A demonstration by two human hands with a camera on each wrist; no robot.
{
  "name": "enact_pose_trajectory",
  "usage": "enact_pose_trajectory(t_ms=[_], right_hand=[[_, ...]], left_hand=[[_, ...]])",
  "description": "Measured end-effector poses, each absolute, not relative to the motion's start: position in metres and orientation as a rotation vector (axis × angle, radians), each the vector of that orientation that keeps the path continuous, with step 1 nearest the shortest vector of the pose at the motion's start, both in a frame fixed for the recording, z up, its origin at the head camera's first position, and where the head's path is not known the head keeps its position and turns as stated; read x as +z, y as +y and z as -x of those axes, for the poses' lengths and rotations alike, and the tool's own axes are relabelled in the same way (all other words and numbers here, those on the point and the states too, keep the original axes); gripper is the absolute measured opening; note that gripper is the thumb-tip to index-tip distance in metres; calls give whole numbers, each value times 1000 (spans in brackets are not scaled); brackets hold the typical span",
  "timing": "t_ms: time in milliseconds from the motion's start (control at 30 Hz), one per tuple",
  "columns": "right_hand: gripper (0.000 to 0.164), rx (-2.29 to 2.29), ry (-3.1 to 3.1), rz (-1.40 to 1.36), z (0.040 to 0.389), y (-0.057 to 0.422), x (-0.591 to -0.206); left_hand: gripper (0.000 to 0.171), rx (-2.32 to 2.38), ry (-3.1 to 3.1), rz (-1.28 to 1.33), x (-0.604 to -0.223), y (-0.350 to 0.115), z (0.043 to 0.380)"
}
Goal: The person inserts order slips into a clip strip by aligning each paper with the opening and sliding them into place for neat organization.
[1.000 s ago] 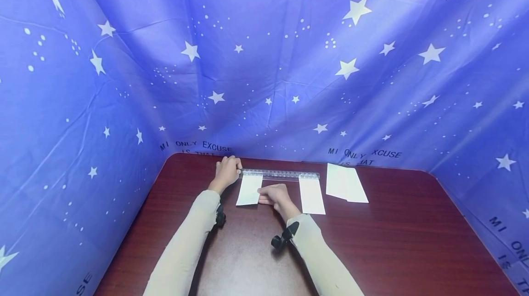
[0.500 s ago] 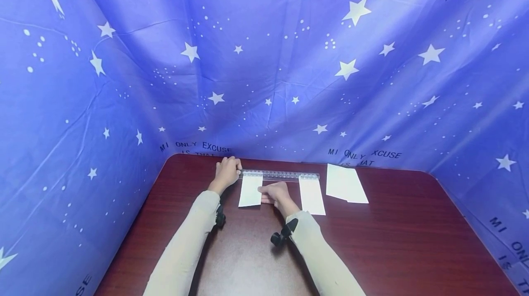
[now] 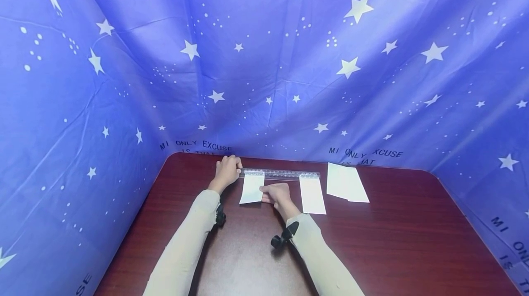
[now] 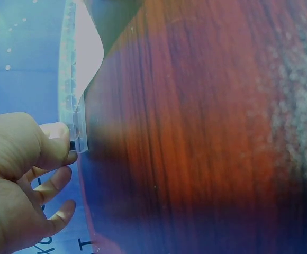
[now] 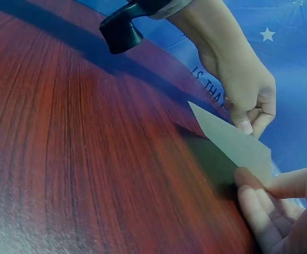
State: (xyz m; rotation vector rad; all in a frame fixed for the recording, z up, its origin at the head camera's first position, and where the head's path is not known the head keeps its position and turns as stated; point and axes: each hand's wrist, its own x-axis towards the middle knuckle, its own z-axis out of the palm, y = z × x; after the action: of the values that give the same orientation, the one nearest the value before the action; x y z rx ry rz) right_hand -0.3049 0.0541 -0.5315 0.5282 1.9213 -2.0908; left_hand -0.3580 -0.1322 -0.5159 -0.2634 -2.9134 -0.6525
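Right hand [image 3: 276, 195] pinches left white paper [image 3: 252, 187] by its side, near end lifted off table [image 3: 239, 250]; left hand [image 3: 228, 172] pinches clear ruler-like strip's [image 3: 283, 175] end, apparently steadying it across that sheet and right white paper [image 3: 313, 196].

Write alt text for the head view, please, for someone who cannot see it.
A left hand pinches one end of a clear strip at a reddish-brown table, while the right hand pinches the edge of a white paper. More white papers lie to the right.
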Motion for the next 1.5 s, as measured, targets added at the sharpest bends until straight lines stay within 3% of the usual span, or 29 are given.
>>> enact_pose_trajectory(t_ms=[900,1233,1500], right_hand=[[25,-2177,1892,-568,301,56,-531],[32,-2042,1889,-526,303,64,-532],[24,-2142,1840,-552,303,61,-532]], left_hand=[[14,-667,-2899,249,-514,-130,357],[14,-673,-2906,247,-517,-131,357],[13,-684,-2900,251,-516,-131,358]])
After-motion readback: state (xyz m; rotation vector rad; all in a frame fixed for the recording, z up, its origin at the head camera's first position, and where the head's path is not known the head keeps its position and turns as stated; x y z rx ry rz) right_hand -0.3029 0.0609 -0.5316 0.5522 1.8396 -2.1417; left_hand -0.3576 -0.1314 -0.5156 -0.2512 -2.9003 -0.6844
